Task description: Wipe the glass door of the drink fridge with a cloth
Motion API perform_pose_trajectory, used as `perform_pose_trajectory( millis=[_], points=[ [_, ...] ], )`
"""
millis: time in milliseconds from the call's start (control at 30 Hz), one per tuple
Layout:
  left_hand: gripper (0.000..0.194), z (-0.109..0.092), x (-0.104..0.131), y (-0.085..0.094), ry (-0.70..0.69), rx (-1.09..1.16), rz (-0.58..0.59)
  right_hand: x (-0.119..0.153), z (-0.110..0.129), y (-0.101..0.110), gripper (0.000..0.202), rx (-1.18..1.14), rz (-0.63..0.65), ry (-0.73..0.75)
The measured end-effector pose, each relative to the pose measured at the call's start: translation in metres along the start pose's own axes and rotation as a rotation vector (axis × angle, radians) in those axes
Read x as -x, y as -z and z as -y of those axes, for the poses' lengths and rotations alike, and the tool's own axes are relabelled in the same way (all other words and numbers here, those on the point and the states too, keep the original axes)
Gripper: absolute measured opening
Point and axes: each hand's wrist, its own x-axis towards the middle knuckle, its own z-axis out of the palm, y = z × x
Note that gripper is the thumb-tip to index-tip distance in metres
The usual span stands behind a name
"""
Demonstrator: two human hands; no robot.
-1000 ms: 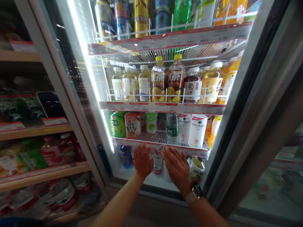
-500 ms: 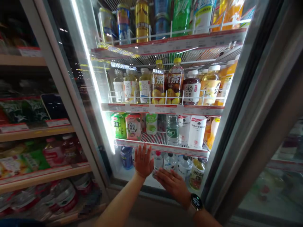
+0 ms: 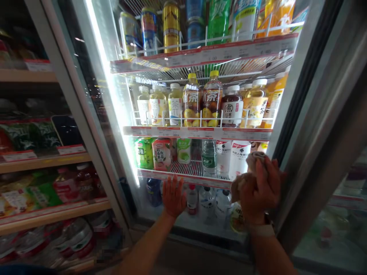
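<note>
My left hand [image 3: 173,195] rests flat with fingers spread against the glass door [image 3: 183,223] of a lit drinks cooler, in front of the lowest bottles. My right hand [image 3: 261,191] is raised at the door's right side, fingers closed round a crumpled greyish-brown cloth [image 3: 240,185]. Part of the cloth sticks out above the fingers and part hangs to their left. Behind the cloth, through the glass, stand white-labelled bottles [image 3: 240,154]. A watch strap [image 3: 262,230] circles my right wrist.
Inside the cooler, shelves hold cans [image 3: 171,28], tea bottles [image 3: 212,99] and a green-labelled water bottle [image 3: 209,158]. The metal door frame [image 3: 312,152] runs up the right. Open wooden shelves [image 3: 51,219] with packaged drinks stand to the left.
My right hand has moved up and to the right from beside the left hand, and the cloth now shows in it. My left hand has stayed in place on the glass.
</note>
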Motion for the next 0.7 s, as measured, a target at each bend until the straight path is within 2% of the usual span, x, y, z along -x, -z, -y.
perform_pose_trajectory(
  millis=[100, 233, 433, 600, 700],
  points=[
    [0.064, 0.000, 0.000, 0.000, 0.001, 0.006, -0.002, 0.000, 0.004, -0.004, 0.052, -0.004, -0.004, -0.034],
    [0.061, -0.002, -0.004, 0.001, 0.000, 0.030, -0.013, 0.020, 0.025, -0.005, 0.053, -0.097, 0.170, 0.038],
    [0.061, -0.002, -0.005, 0.001, 0.000, 0.018, -0.019, 0.078, 0.046, 0.008, 0.042, -0.200, 0.505, 0.290],
    [0.061, -0.002, -0.006, 0.002, 0.008, 0.033, -0.015, 0.133, 0.041, 0.028, 0.039, -0.276, 0.704, 0.539],
    [0.061, -0.003, -0.008, 0.003, -0.003, 0.043, -0.015, 0.155, 0.037, 0.035, 0.035, -0.299, 0.762, 0.639]
  ],
)
